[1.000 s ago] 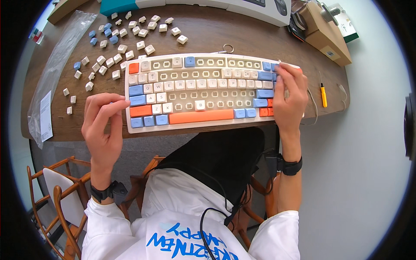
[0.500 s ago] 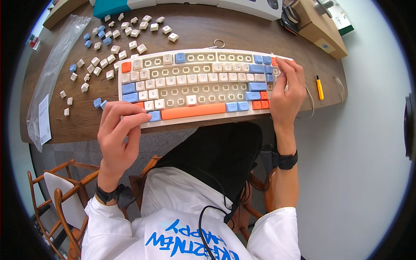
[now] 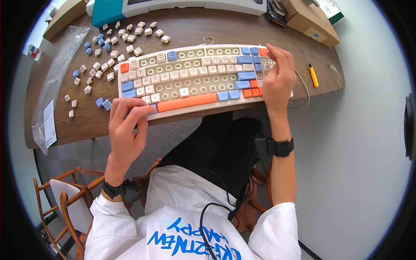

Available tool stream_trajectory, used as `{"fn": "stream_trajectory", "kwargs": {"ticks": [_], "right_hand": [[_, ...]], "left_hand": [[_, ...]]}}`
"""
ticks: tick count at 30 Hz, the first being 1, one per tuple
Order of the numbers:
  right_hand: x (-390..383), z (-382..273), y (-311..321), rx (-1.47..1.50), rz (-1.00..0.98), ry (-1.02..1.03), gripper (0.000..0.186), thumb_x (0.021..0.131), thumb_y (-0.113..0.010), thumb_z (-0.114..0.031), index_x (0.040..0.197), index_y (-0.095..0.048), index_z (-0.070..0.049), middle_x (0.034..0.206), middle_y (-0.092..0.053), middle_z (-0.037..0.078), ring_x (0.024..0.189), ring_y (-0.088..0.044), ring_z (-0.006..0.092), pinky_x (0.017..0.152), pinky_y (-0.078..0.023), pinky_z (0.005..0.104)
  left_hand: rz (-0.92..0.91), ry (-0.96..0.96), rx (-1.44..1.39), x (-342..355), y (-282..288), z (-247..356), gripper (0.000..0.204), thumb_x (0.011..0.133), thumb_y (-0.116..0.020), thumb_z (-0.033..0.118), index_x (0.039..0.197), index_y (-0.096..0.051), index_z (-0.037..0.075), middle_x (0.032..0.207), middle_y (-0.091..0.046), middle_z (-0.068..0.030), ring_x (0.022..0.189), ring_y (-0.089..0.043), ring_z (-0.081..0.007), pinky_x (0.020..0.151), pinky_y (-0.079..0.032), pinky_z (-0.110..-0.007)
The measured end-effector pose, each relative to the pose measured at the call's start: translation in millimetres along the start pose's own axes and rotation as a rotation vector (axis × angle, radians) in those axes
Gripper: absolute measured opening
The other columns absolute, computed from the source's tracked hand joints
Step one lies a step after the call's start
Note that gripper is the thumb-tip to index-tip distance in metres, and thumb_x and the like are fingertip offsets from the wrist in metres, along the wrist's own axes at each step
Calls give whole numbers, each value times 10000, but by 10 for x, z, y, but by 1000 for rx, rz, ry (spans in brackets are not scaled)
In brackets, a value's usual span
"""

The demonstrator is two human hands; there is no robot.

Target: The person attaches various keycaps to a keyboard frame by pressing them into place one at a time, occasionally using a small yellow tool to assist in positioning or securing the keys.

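Note:
A white keyboard (image 3: 200, 90) lies tilted along the table's near edge, partly filled with white, blue and orange keycaps, bare switches showing between them. At its lower left corner, my left hand (image 3: 128, 125) is closed, with bent fingertips on a blue keycap (image 3: 153, 108) beside the long orange spacebar (image 3: 186, 102). Those fingers cover some of the neighbouring bottom-row keys. My right hand (image 3: 279, 82) grips the right end of the keyboard, its fingers reaching to the upper corner near an orange keycap (image 3: 263, 52). It hides part of the right-hand key columns.
Loose white and blue keycaps (image 3: 104, 66) are scattered left of and behind the keyboard. A clear plastic bag (image 3: 60, 78) lies farther left. Right of the keyboard are a yellow-handled screwdriver (image 3: 313, 76) and a cable (image 3: 308, 89). Boxes (image 3: 310, 24) stand along the back.
The whole view has shifted slightly, the keyboard's right end now appearing farther left. My left fingers have moved a little farther over the lower left keys. My right hand stays on the right end.

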State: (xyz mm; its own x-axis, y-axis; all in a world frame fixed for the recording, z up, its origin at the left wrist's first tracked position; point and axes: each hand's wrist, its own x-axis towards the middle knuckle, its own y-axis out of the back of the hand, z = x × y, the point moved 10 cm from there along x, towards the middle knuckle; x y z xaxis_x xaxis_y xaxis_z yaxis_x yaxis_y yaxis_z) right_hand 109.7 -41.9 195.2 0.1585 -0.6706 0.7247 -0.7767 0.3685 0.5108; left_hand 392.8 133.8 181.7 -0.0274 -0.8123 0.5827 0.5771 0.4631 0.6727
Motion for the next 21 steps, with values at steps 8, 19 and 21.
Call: {"fn": "stream_trajectory", "kwargs": {"ticks": [8, 19, 21], "right_hand": [[31, 142, 30, 244, -3, -95, 487, 739, -380, 184, 1066, -705, 26, 1050, -693, 148, 958, -712, 269, 910, -557, 343], [29, 141, -185, 157, -121, -80, 393, 741, -432, 154, 990, -713, 37, 993, -707, 166, 923, -703, 298, 861, -561, 347], [8, 158, -111, 85, -141, -58, 359, 751, -446, 151, 971, -704, 37, 985, -699, 161, 920, -698, 300, 870, -556, 348]], "left_hand": [[-1, 28, 51, 3, -16, 68, 182, 867, -686, -80, 985, -715, 55, 989, -651, -56, 936, -557, -265, 818, -471, -365], [-41, 24, 118, -28, 58, 77, 250, 826, -689, -81, 1033, -725, 54, 1051, -651, -104, 1007, -603, -304, 866, -490, -394], [-60, -30, 31, 31, 45, 110, 259, 827, -687, -83, 1038, -730, 61, 1045, -655, -104, 994, -611, -306, 858, -494, -398]]}}
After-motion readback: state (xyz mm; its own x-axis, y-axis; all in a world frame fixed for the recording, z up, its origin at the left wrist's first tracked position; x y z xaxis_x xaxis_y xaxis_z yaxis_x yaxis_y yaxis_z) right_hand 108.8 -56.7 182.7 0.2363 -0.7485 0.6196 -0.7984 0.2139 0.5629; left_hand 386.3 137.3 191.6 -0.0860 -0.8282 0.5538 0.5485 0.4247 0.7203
